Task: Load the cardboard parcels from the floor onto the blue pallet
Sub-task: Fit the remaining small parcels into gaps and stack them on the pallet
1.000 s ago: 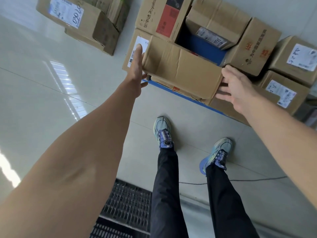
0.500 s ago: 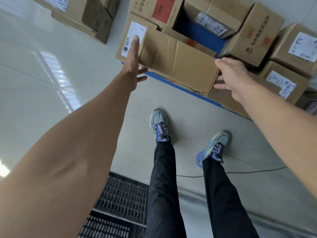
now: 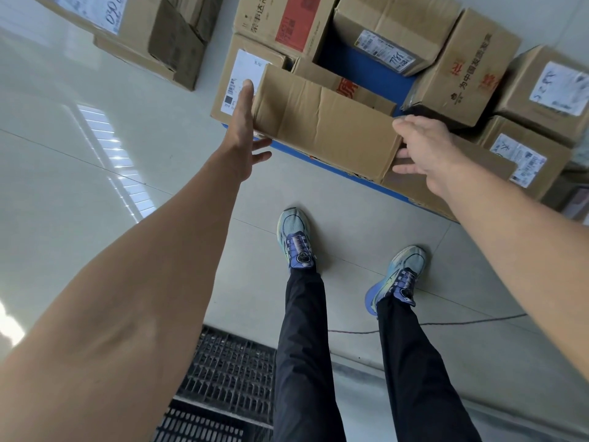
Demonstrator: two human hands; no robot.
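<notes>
The plain box has come down over the last second. It now lies along the near edge of the blue pallet, squeezed in among the other boxes; whether it sits on the deck or on a flatter box I cannot tell.

Your left hand lies flat against its left end, forefinger straight up the side and the other fingers spread below the near corner, clasping nothing. Your right hand is at the right end, fingers loose and spread, touching the corner, not gripping it. Both have eased from a carrying hold, so I judge this box placed and your hands nearly free.

- **Plain box:** no label shows on it.
- **Box just behind it:** a red character.
- **Left neighbour:** a white barcode label, too small to read.
- **Far box with a red panel:** Chinese characters, then "Ro", cut off.
- **Far middle box:** its label has "7781" handwritten.
- **Box on the right:** black and red Chinese print.
- **Boxes on the floor, far left:** one label reads "030"; I judge these still to load.
</notes>
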